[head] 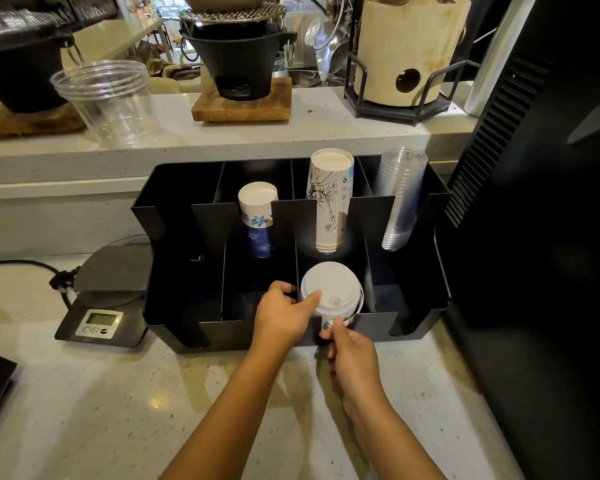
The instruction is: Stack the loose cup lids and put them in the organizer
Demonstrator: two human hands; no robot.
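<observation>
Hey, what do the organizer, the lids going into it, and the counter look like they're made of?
Organizer: thin, matte black sheet, probably metal or maybe plastic, given its flat, sharp-edged dividers.
Stack of lids: white, smooth molded plastic, with a raised sip dome.
Counter: polished pale stone or quartz, speckled, mirroring the ceiling lights.

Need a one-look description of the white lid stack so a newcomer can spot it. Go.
Find the black organizer on the pale counter. The white lid stack sits in its front row, third slot from the left, directly in front of the tall sketch-printed paper cups. It is the only domed white thing there, with the left hand and right hand on it; its neighbours are upright cup stacks.
</observation>
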